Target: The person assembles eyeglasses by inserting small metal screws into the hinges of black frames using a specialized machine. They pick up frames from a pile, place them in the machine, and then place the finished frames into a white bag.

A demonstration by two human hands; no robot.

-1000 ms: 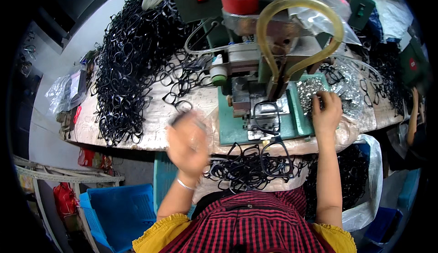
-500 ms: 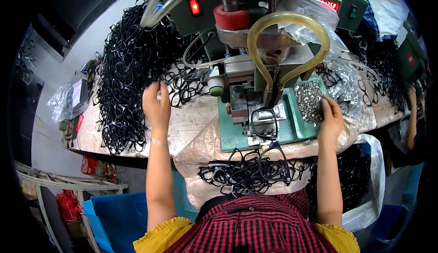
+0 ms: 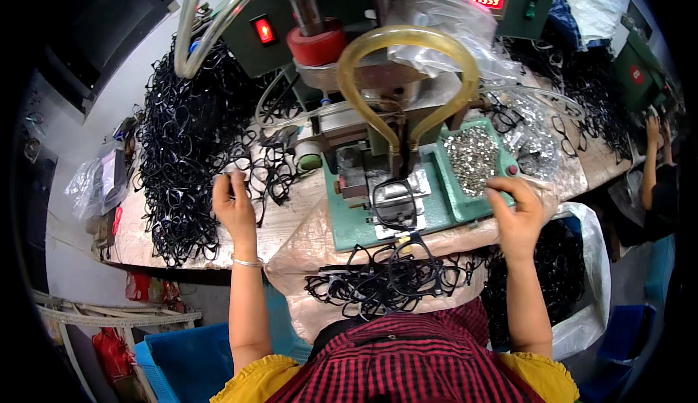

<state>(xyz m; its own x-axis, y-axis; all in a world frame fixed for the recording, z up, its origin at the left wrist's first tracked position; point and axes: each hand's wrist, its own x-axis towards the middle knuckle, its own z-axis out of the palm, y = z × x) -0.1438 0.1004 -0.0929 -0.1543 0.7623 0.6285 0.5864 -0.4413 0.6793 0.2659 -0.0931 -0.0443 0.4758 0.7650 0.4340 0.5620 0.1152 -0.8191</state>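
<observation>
A bare left hand [image 3: 234, 210] and a bare right hand [image 3: 520, 218] flank a green metal press [image 3: 360, 119] on a pale wooden tabletop [image 3: 294, 218]. Far left of the press, a white wall [image 3: 138, 47] meets a dark panel [image 3: 109, 32]; a clear plastic bag [image 3: 83, 185] sits at the table's end, with a red bag [image 3: 113, 352] and a blue plastic crate [image 3: 189, 359] lower down. A tall heap of black eyeglass frames [image 3: 174, 156] rises left of the press. The left hand, fingers bent, is at the heap's near right side, beside loose black frames [image 3: 273, 178]. A single black eyeglass frame [image 3: 375, 203] lies across the press's front plate, above a tangled pile of black frames [image 3: 385, 287] on a tan sheet [image 3: 305, 258]. On the press's right, a green tray [image 3: 465, 201] holds small silvery metal pieces [image 3: 471, 159]; the right hand, thumb and forefinger close together, is at its near right corner. Farther right of the press, a co-worker's forearm [image 3: 649, 178] shows.

Whether the left fingertips grip a frame cannot be told, nor whether the right fingertips pinch a tiny piece. The press's top is cut off, its rear partly hidden by crumpled clear plastic [image 3: 443, 32]. The co-worker's hands are hard to make out.
</observation>
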